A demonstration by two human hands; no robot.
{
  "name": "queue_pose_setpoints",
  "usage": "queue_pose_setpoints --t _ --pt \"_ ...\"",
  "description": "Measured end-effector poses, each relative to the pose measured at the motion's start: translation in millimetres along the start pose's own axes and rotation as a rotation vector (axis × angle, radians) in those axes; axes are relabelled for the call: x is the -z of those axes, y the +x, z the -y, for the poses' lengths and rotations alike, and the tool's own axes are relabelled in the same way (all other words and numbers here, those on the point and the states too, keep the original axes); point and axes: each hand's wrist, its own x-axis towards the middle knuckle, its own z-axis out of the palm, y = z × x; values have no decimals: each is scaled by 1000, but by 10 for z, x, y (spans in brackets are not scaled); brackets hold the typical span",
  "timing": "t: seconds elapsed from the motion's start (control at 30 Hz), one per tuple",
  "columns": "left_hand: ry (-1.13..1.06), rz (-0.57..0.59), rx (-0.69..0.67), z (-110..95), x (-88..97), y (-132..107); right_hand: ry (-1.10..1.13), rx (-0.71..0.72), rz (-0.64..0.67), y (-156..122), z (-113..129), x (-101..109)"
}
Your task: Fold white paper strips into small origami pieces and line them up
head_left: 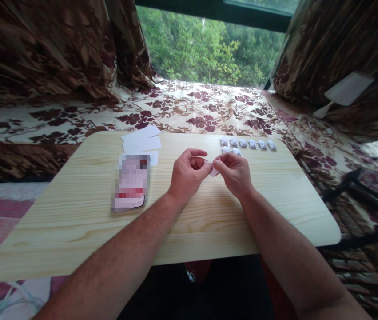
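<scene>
Left hand (188,172) and right hand (235,172) pinch a small paper (213,171) between them, likely to steady it; folded pieces (243,143) sit in rows beyond the right, seemingly clear of the fingers.

Clock directions taken from the paper piece (213,173), which lies between the left-hand grip (189,172) at 9 o'clock and the right-hand grip (234,172) at 3. On the table (189,240): phone (130,181) at 9 o'clock; paper slips (141,141) at 10, behind it; folded papers (253,143) from 1 to 2 o'clock, six in the far row, two just before its left end. Beyond the table: window (205,49) at 12 o'clock, curtains (58,49) at 10 and between 1 and 2.
</scene>
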Motion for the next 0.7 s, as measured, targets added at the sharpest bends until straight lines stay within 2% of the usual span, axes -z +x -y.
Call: queue_pose_setpoints --t 0.7 --pt "35 1 -12 17 -2 4 -72 23 -12 -6 -9 -7"
